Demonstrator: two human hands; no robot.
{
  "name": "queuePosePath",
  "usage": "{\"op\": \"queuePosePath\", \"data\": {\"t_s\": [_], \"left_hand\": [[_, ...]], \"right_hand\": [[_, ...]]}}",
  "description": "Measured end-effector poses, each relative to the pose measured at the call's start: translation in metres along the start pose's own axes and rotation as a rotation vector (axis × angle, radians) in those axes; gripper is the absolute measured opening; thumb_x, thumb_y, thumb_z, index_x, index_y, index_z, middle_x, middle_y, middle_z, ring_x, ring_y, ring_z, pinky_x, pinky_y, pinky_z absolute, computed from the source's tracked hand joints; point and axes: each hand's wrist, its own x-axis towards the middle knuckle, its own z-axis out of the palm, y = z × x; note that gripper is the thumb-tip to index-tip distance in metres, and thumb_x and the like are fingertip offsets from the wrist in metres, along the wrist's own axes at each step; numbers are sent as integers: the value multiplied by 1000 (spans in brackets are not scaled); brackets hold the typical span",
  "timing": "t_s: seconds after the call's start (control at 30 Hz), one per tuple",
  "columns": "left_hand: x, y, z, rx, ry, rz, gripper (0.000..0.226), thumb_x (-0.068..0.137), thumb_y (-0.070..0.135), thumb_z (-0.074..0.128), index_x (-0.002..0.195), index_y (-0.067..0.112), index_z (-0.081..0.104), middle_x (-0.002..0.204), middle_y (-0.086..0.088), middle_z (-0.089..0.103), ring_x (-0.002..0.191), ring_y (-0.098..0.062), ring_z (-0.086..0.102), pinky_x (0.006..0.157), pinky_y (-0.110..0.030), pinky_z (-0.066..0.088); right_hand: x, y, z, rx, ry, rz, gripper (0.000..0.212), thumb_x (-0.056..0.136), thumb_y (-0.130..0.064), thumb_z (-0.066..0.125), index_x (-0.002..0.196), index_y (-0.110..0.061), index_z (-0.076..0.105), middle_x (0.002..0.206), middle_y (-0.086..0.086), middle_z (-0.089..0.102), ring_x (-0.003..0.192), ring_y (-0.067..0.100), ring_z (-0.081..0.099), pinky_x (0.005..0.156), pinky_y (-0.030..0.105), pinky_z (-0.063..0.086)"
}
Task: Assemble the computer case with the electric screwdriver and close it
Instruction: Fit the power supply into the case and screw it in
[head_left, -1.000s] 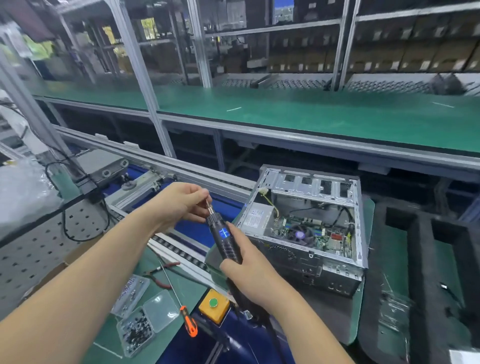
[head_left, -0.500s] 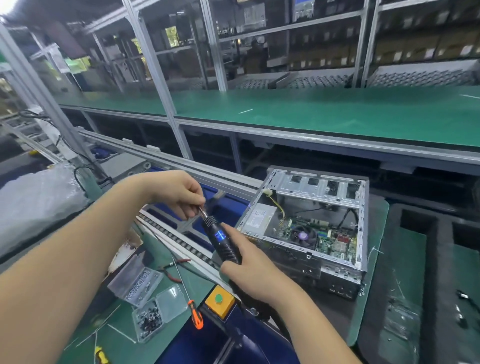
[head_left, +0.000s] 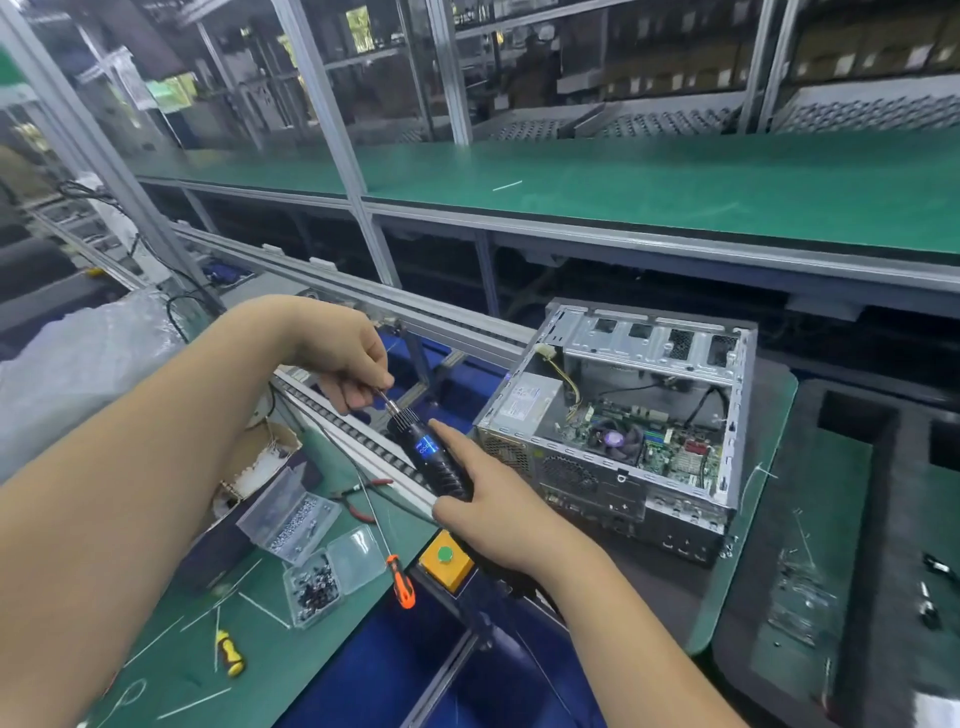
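Note:
My right hand (head_left: 493, 514) grips a black electric screwdriver (head_left: 434, 457) with a lit blue display, index finger stretched along its body. Its bit points up and to the left. My left hand (head_left: 348, 358) pinches that bit at the tip; whether a screw sits there is hidden by my fingers. The open grey computer case (head_left: 613, 499) lies on its side to the right of both hands, with the motherboard, fan and power supply exposed. Both hands are left of the case and apart from it.
Clear boxes of screws (head_left: 311, 582) lie on the green mat at lower left, with an orange-handled screwdriver (head_left: 401, 579), a yellow-handled one (head_left: 228, 652) and red pliers (head_left: 358, 499). A yellow button box (head_left: 445, 564) sits under my right wrist. Black foam trays (head_left: 841, 519) stand to the right.
The view has swung a little to the left and down. My left hand stays pinched on the bit while the screwdriver tilts slightly lower; the case has not moved.

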Motion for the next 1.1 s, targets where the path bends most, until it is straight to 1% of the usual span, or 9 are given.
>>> {"op": "queuePosePath", "data": {"t_s": [0.07,0.2,0.37,0.57,0.7,0.8,0.9,1.03,1.1], "left_hand": [[-1,-2,-1,17,-35,-32,24,98,20,68,95,-4,69,90,-21,75,77,-25,73,72,-39,63],[-6,-4,-2,20,-72,-55,25,99,22,66,88,0,72,87,-20,74,76,-25,73,67,-35,62],[-8,-4,5,6,-30,-13,26,101,20,63,94,-4,69,76,-13,71,69,-20,69,67,-36,62],[0,-7,22,-202,158,82,20,99,16,65,89,3,76,73,-8,64,65,-10,62,67,-33,62],[1,-3,38,-474,241,128,16,98,12,66,91,7,80,76,-7,63,76,-15,64,74,-37,63],[2,4,50,-633,331,158,14,97,9,66,98,3,78,79,-8,65,78,-16,64,72,-35,63],[5,9,58,-778,432,174,14,99,8,64,100,2,76,77,-8,64,74,-14,62,73,-38,65],[10,13,64,-840,558,196,12,97,12,66,98,8,78,82,-7,65,75,-13,63,69,-33,64],[12,14,65,-877,620,205,11,96,14,68,97,11,79,82,-5,67,75,-13,64,66,-30,63]], "right_hand": [[-1,0,1,-10,-6,5,81,81,-37,57,147,-68,21,122,-10,66,85,11,69,82,40,60],[-1,-1,4,-24,-17,2,81,81,-37,55,149,-66,22,120,-7,68,87,16,69,83,42,60],[3,1,7,-20,-16,3,80,82,-36,55,147,-68,22,118,-11,68,83,14,70,82,43,61],[10,8,10,53,36,-8,77,81,-38,55,138,-78,23,110,-19,67,75,7,67,72,36,59],[16,9,12,108,94,-1,74,77,-46,54,130,-84,20,109,-16,68,81,9,69,74,38,60],[21,10,12,124,127,22,77,77,-43,55,138,-78,24,108,-15,69,86,10,69,76,38,61],[25,8,10,126,154,44,80,81,-42,57,147,-69,23,109,-14,67,78,3,66,69,29,55],[28,2,6,147,169,31,77,83,-38,58,145,-70,26,98,-11,66,65,-1,61,61,25,51],[28,-2,4,154,171,25,77,83,-37,58,144,-70,26,97,-10,65,68,3,61,62,27,50]]}}
